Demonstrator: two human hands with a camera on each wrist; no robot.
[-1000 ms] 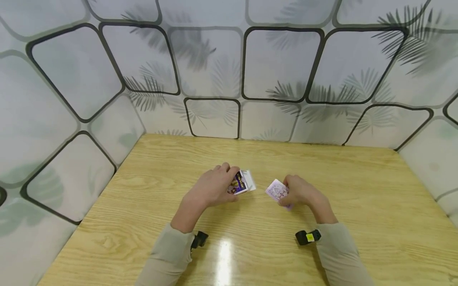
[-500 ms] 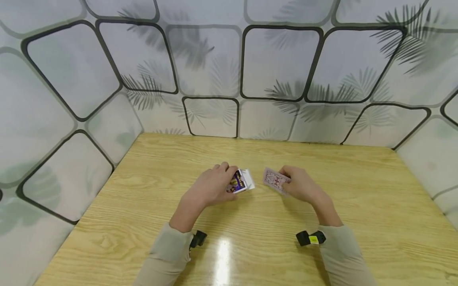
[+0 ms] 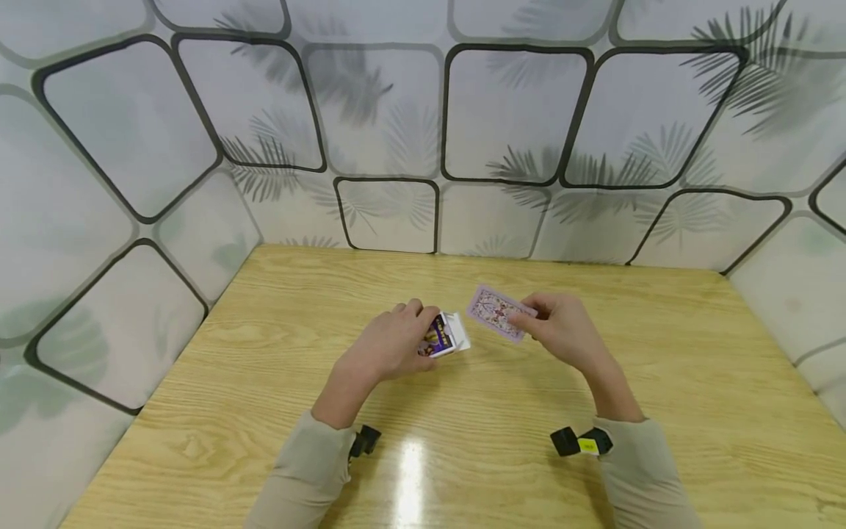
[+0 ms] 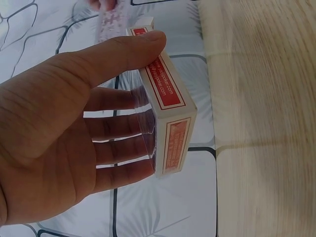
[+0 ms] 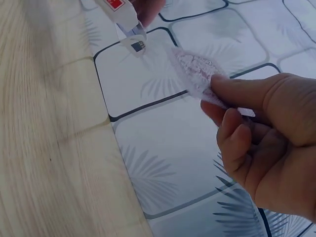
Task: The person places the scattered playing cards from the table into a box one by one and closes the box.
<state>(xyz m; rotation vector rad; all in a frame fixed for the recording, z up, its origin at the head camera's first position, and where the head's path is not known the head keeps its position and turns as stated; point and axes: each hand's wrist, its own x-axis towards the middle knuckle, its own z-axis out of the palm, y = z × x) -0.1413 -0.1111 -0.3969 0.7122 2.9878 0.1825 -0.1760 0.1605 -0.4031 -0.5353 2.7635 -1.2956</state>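
My left hand grips a playing card box between thumb and fingers. Its front is dark purple with yellow marks, and its white end flap stands open toward the right hand. In the left wrist view the box's white side carries a red printed panel, and the thumb presses on that edge. My right hand pinches a playing card with a pink and red patterned back, thumb on top. The card is tilted, a short gap right of the flap. In the right wrist view the card points toward the box.
Both hands are over a light wooden table. A pale cloth wall with black outlined shapes and leaf prints rises behind it and along both sides. Black wrist cameras sit at the cuffs.
My right hand has moved up and away with the card, turning it so that its patterned back shows fully. The left hand and the box stay nearly where they were.
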